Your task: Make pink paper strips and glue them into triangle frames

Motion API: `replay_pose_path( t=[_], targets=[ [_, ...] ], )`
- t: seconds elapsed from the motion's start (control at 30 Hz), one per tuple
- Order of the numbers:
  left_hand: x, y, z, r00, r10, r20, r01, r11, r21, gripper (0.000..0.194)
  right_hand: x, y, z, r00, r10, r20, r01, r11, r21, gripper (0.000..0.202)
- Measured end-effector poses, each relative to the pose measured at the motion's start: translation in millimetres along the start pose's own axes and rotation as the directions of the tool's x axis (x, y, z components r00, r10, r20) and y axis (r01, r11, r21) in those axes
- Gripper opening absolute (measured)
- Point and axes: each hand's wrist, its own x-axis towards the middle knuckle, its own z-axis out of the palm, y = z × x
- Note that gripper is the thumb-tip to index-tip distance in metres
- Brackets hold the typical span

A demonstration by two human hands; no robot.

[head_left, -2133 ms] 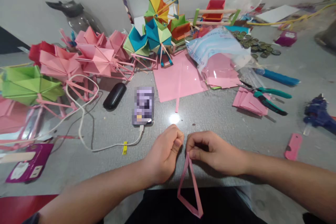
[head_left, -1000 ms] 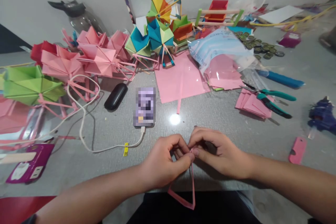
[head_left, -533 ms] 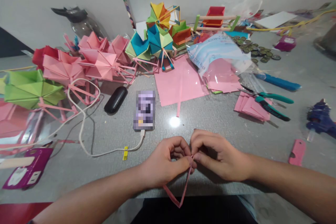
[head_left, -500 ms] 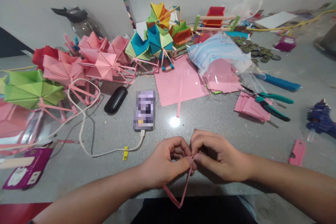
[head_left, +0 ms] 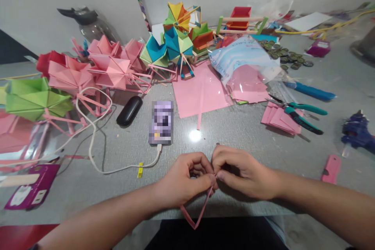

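A narrow folded pink paper strip [head_left: 202, 211] hangs in a V shape over the table's front edge. My left hand [head_left: 190, 179] is closed, pinching the strip between thumb and fingers. My right hand [head_left: 241, 172] is closed too, its thumb and forefinger pressed together at the strip's end, right against the left fingertips. The exact join between the fingertips is too small to make out. Beyond the hands lies a pink paper sheet [head_left: 187, 97] with a loose narrow strip [head_left: 199, 115] across it.
Several folded paper models [head_left: 114, 71] line the back left. A phone [head_left: 161, 123] with a white cable [head_left: 117, 172] lies left of centre. To the right are green-handled pliers [head_left: 307, 119] on pink paper pieces [head_left: 271, 119], a blue-handled cutter [head_left: 313, 90] and a blue glue gun [head_left: 357, 131].
The hanging bend of the pink strip has shifted slightly left and up. Both hands keep their pinch, almost in the same place.
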Motion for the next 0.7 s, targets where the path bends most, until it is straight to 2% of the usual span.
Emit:
replay_pose_path(
  t=[0.17,0.23,0.3,0.5,0.7],
  targets=[
    [2,1,-3.3,1.0,0.009,-0.027,-0.01,0.997,-0.073,0.038,0,7,-1,0.977,0.075,-0.2,-0.074,0.997,0.015,0.014],
    [3,1,-4.1,0.999,0.009,-0.035,-0.012,0.996,-0.087,0.039,1,8,-3,0.963,0.115,-0.242,-0.113,0.993,0.021,0.011],
    [3,1,-4.2,0.999,0.008,-0.035,-0.011,0.996,-0.089,0.04,1,8,-4,0.963,0.124,-0.238,-0.119,0.992,0.036,0.008],
    [3,1,-2.7,1.0,0.016,-0.015,-0.017,0.998,-0.058,0.043,0,4,3,0.987,0.042,-0.154,-0.041,0.999,0.008,0.007],
    [4,-3,-3.5,1.0,0.002,0.016,-0.001,1.0,-0.026,0.044,1,-3,0,0.995,0.048,-0.092,-0.048,0.999,-0.005,0.016]
  ],
)
